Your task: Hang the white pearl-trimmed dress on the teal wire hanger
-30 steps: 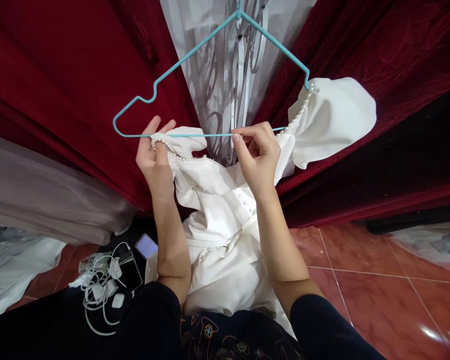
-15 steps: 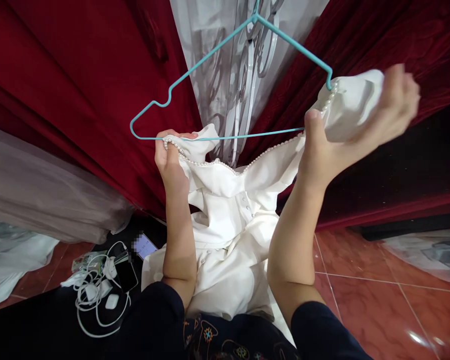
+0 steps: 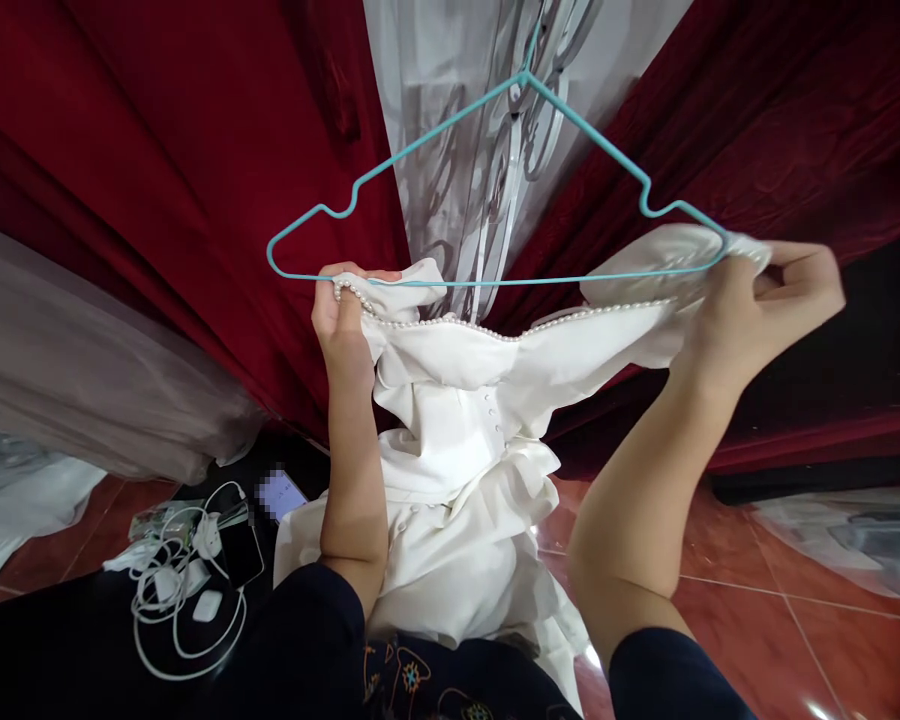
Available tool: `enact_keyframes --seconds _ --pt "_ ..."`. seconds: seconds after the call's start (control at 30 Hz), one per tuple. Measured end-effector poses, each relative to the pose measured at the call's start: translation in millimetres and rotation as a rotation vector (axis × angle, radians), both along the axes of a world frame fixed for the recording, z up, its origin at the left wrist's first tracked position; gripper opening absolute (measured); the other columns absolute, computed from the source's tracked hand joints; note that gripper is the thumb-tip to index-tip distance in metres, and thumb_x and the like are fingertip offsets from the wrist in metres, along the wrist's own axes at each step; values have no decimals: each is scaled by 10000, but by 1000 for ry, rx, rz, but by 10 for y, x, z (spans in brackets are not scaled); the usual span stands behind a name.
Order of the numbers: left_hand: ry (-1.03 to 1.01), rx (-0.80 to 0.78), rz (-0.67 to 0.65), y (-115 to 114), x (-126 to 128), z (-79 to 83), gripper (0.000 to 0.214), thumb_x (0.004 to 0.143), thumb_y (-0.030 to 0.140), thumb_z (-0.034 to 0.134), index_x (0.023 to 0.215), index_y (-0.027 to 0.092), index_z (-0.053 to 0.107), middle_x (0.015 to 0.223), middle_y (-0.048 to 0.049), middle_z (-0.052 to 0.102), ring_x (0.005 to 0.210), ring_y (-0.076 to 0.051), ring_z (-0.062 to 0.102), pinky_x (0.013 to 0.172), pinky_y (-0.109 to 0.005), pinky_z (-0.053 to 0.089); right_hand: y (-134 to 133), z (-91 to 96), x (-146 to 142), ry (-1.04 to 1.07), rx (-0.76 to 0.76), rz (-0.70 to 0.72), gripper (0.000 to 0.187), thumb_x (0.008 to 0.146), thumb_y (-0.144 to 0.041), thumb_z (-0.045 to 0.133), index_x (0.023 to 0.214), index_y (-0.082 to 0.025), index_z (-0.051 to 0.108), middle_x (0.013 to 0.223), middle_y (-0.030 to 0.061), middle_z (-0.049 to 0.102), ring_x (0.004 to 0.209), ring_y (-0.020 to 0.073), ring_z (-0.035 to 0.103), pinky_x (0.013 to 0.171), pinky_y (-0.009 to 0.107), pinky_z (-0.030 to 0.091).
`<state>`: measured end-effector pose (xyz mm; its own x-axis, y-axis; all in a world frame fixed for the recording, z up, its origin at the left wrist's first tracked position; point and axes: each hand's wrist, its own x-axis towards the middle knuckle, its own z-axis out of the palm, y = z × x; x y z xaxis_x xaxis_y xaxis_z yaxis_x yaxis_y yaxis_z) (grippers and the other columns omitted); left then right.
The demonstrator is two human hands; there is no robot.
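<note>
A white dress (image 3: 450,400) with a pearl-trimmed neckline and small buttons hangs down over my lap. Above its neckline is a light blue hanger (image 3: 442,130), its hook at the top of the view. My left hand (image 3: 345,315) is closed on the dress's left shoulder part, right by the hanger's bottom bar. At the other end, my right hand (image 3: 765,300) pulls the pearl-edged right shoulder part outward, fingers closed on it. That white fabric now lies around the hanger's right tip. My right fingertips are partly hidden by the cloth.
Dark red curtains (image 3: 195,150) hang on both sides, with sheer white fabric (image 3: 435,130) and white scrolled metalwork between them. At lower left, tangled white cables (image 3: 172,590), a phone (image 3: 241,552) and a lit screen (image 3: 281,495) lie on a black surface. Red tiles (image 3: 757,640) cover the floor.
My right hand has moved right and down, closing on the right shoulder part and stretching the neckline wider. The hanger's right end now shows in full and sits lower. My left hand keeps its hold.
</note>
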<state>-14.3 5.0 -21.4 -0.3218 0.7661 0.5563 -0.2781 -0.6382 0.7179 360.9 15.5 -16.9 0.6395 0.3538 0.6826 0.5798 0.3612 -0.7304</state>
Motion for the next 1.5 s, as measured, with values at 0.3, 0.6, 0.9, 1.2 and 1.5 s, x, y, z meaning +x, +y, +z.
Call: enact_keyframes --seconds 0.3,0.6,0.9,1.2,1.5 --pt "-45 -47 -33 -45 142 -6 333 949 516 766 972 244 575 858 -45 755 1000 -244 769 930 -347 612 -692 47 -733 -296 52 419 107 819 -182 751 887 -231 818 1028 75 781 1008 224 751 859 388 584" --pt "15 -114 -23 -208 121 16 184 937 390 707 970 227 629 848 -29 750 941 -209 758 867 -302 585 -288 -128 -1317 -242 161 514 226 1028 -387 656 913 -227 768 905 38 736 925 203 706 881 404 583" --pt "196 -37 584 -107 -602 -184 314 698 145 759 1011 173 754 875 -6 692 759 -131 623 706 -271 507 -355 -118 -1397 -158 176 502 191 1009 -326 648 870 -215 716 883 29 700 877 181 682 821 379 563" --pt "327 113 868 109 -622 904 542 627 -220 384 978 104 639 999 -10 668 821 -74 582 598 -160 361 -297 -171 -1465 -139 195 503 142 994 -259 637 891 -214 724 908 30 690 915 182 678 869 385 572" --pt "417 168 724 111 -446 1147 519 717 -316 483 867 129 704 842 67 701 776 -57 642 651 -155 451 -302 -167 -1512 -171 156 427 212 1009 -350 603 893 -219 724 913 43 711 908 188 695 853 389 592"
